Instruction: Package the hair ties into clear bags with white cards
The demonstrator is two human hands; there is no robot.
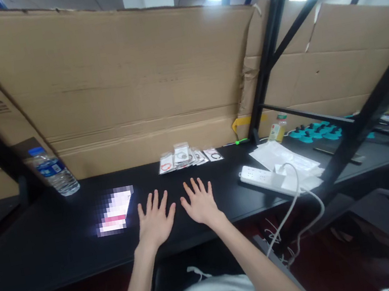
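Nearest, the left hand (pixel 156 223) and right hand (pixel 204 205) rest palm down on the black tabletop (pixel 68 260), fingers spread and released, gripping nothing. Just beside the left fingers, on their outer side and apart from them, lies a lit flat device (pixel 116 210), its screen pixelated; probably rigid, smooth and breakable at the face, it is best held by the long edges. Beyond the fingertips, near but not touching, and chiefly ahead of the right fingers, lies an overlapping pile of small packets (pixel 182 155), some showing a dark or red loop. These appear light, thin and flexible, their film likely slippery; each is best pinched at a margin, clear of the loop.
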